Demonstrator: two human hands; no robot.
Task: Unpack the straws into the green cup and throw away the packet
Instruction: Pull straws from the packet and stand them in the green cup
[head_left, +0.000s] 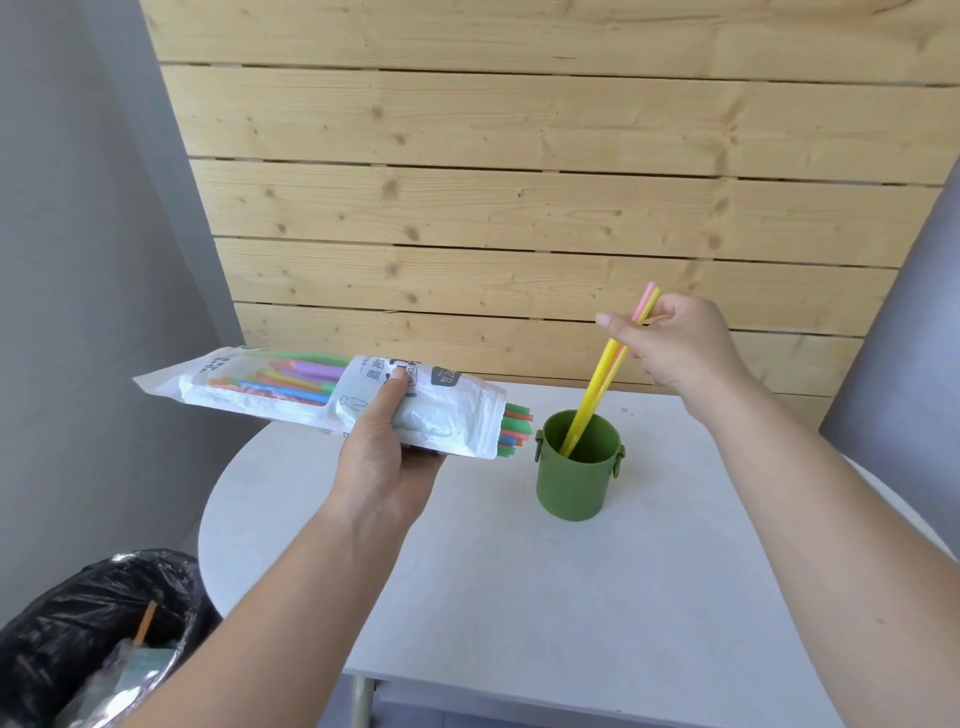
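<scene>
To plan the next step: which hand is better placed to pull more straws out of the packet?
Probably right. The right hand pinches straws already standing in the green cup, near the open end of the packet; the left hand is busy gripping it.

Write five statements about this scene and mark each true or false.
1. The left hand holds the white plastic straw packet. True.
2. That packet is empty. False: coloured straws show inside it.
3. The right hand pinches thin yellow and pink straws whose lower ends are in the round green plastic cup. True.
4. The cup lies on its side. False: it stands upright on the white round table.
5. The black-lined bin stands on the table. False: it sits beside it.
</scene>
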